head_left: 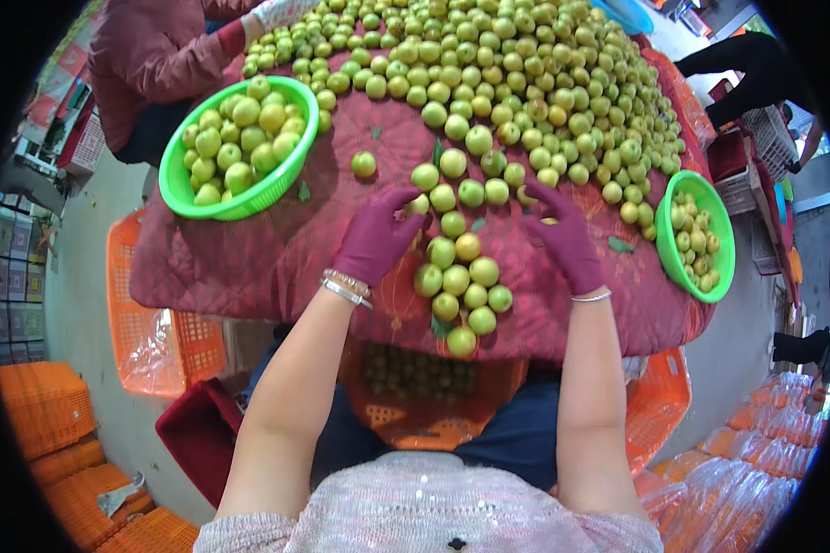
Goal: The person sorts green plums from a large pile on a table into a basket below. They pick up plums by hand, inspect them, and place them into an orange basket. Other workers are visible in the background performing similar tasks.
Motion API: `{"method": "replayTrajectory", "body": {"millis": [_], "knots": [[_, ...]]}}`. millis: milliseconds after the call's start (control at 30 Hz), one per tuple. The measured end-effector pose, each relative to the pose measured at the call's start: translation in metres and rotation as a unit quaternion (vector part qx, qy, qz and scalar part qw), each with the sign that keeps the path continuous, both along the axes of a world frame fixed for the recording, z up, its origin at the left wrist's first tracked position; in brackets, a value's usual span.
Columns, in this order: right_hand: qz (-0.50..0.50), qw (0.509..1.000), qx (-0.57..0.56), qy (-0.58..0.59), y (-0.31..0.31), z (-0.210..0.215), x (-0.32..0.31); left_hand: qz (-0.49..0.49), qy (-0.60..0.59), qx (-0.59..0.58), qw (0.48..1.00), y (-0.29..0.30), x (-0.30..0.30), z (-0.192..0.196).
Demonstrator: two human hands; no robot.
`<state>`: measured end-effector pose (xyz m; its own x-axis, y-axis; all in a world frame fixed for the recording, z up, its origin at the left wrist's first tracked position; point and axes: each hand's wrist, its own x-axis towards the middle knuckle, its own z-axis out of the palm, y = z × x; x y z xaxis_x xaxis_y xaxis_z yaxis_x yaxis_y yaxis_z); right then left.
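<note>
The desk (249,267) was covered with a dark red quilted cloth and heaped with small green fruit (489,55) toward its far side. Both hands wore purple gloves. The left hand (375,238) lay on the cloth with its grip loosely open, fingertips touching a fruit at the edge of a small cluster of fruit (459,281) that sat between the two hands, near the desk's front edge. The right hand (565,238) rested just right of that cluster, its grip curled over a fruit; whether it had closed on it could not be told. A green basket (180,189) full of fruit stood to the left, and a second green basket (724,244) with fewer fruit stood at the right edge. An orange crate (406,419) holding fruit sat under the front edge, by the person's lap. Another person in a red sleeve (148,55) reached into the heap at the far left. Orange crates (46,405) were stacked on the floor to the left, and flat boxes (14,276) stood along the left wall.
</note>
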<state>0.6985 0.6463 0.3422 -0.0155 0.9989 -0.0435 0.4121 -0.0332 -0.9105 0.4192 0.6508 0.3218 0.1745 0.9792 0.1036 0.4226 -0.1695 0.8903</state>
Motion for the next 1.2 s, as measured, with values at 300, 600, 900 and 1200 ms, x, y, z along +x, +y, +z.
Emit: {"method": "replayTrajectory", "body": {"millis": [300, 600, 900, 1200], "knots": [[-0.269, 0.946, 0.181, -0.023, 0.179, -0.013, 0.239, -0.02, 0.096, 0.123, 0.988, 0.191, 0.025, 0.018], [-0.248, 0.934, 0.223, -0.128, 0.322, -0.029, 0.179, -0.051, 0.277, 0.114, 0.953, 0.342, 0.103, 0.013], [-0.03, 0.961, 0.131, -0.241, 0.335, -0.03, 0.103, -0.101, 0.233, 0.09, 0.963, 0.356, 0.029, -0.031], [0.212, 0.942, 0.068, -0.253, 0.242, -0.019, -0.012, -0.131, 0.437, 0.064, 0.888, 0.227, -0.002, -0.006]]}}
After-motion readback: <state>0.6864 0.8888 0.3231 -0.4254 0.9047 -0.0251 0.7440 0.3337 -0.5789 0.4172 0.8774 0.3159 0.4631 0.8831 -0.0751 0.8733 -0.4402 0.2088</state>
